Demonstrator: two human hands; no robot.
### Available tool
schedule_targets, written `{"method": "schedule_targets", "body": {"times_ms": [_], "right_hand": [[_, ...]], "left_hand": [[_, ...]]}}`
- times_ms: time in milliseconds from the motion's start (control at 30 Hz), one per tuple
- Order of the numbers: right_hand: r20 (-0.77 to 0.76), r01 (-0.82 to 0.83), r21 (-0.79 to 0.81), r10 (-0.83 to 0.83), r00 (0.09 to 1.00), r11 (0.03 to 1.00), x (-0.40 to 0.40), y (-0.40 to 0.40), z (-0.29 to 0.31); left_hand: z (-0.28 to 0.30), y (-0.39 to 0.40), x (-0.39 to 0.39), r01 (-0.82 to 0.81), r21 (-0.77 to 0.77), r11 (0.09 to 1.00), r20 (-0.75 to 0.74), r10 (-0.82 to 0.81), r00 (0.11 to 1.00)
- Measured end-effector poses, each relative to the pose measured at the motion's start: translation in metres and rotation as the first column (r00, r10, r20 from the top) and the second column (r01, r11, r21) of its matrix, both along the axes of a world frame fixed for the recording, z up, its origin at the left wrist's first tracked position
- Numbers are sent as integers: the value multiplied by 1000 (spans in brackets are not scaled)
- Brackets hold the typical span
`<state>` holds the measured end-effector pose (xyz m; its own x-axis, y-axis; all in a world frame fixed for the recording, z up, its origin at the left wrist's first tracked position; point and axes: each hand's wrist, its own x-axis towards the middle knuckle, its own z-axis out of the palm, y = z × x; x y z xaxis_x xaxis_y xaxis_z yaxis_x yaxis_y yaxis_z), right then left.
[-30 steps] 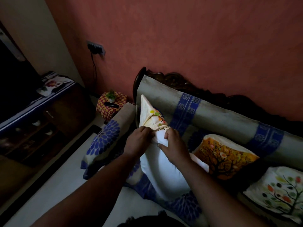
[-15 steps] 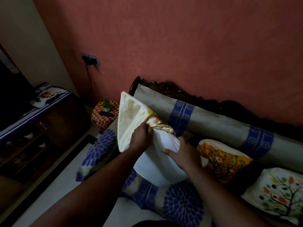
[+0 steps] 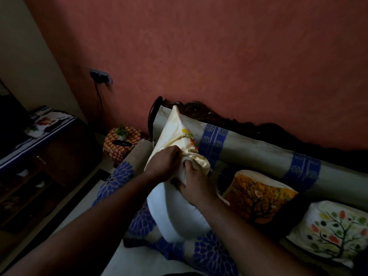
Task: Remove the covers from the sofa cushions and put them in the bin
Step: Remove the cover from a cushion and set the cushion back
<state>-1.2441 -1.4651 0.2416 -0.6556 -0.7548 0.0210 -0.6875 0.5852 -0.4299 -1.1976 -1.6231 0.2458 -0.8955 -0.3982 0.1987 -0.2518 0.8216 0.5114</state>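
A white cushion insert (image 3: 175,214) stands on the sofa seat (image 3: 209,253), mostly bared. Its cream cover (image 3: 175,130), printed with coloured leaves, is bunched around the insert's top end and points up toward the sofa back. My left hand (image 3: 164,166) grips the bunched cover on its left side. My right hand (image 3: 196,186) grips the cover's edge where it meets the white insert. Two covered cushions lie to the right: an orange tree-print one (image 3: 256,196) and a white tree-print one (image 3: 334,232). No bin is in view.
The sofa has a grey back with blue bands (image 3: 258,156) and a dark carved wooden frame (image 3: 199,110). A red patterned stool (image 3: 121,144) with a small plant stands left of the sofa arm. A dark cabinet (image 3: 39,152) lines the left wall.
The cover had been pulled up and left off the insert half a second ago. Now both hands have come back together at the bunched cover, and the view has shifted slightly.
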Motion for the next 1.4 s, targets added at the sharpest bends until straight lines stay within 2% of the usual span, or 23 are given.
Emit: {"method": "schedule_targets", "body": {"times_ms": [100,200,233,267,300,333,400,467,533,633,800,867,933,1000,1067,1133,1200,1267,1400], "right_hand": [[-2,51,184,-52,999,982,-10,-13,-3],[-19,101,247,-100,995,964,-19,-19,3],[-17,100,219,-98,995,971,-24,-20,5],[16,131,168,-136,991,977,-28,-19,4],[150,224,51,-229,962,973,-32,-16,1],[222,257,-47,-241,945,965,-34,-15,-2],[191,213,-330,-156,969,920,-32,-14,-1],[237,181,-508,-66,969,842,-35,-13,4],[322,168,-569,31,946,805,-40,-11,14],[322,168,-571,31,946,803,-47,-10,11],[273,265,-623,-113,955,736,-51,-6,9],[279,342,-623,-209,937,703,-57,-5,14],[275,402,-612,-294,915,681,-61,0,18],[318,424,-609,-284,905,670,-62,3,21],[363,402,-616,-209,908,677,-62,5,19],[427,398,-620,-135,894,676,-60,3,17],[456,376,-632,-68,887,677,-58,-1,18],[443,305,-636,12,896,708,-56,-3,21],[452,248,-621,81,888,744,-51,1,32]], "left_hand": [[3,8,3,104,38,994,22,-105,994],[0,41,7,153,105,983,-72,-146,987],[-1,48,8,160,121,980,-108,-147,983],[-1,48,7,164,107,981,-123,-151,981],[0,44,5,164,70,984,-135,-153,979],[4,36,4,160,17,987,-148,-155,977],[8,14,5,116,-140,983,-157,-138,978],[0,-11,8,-32,-294,955,-153,-14,988],[-6,-27,15,-181,-177,968,-171,151,974],[-16,-18,15,-133,-26,991,-201,125,972],[-15,20,20,-94,256,962,-94,121,988],[-8,55,23,-29,416,909,-117,85,989],[-6,95,28,80,484,871,-168,2,986],[-8,104,33,55,399,915,-145,4,989],[-8,80,33,-154,177,972,-111,175,978],[-1,49,30,-240,115,964,-126,254,959],[13,33,21,-201,126,972,-99,213,972],[18,30,13,-138,99,986,-158,152,976],[28,25,2,-172,22,985,-258,172,951]]}}
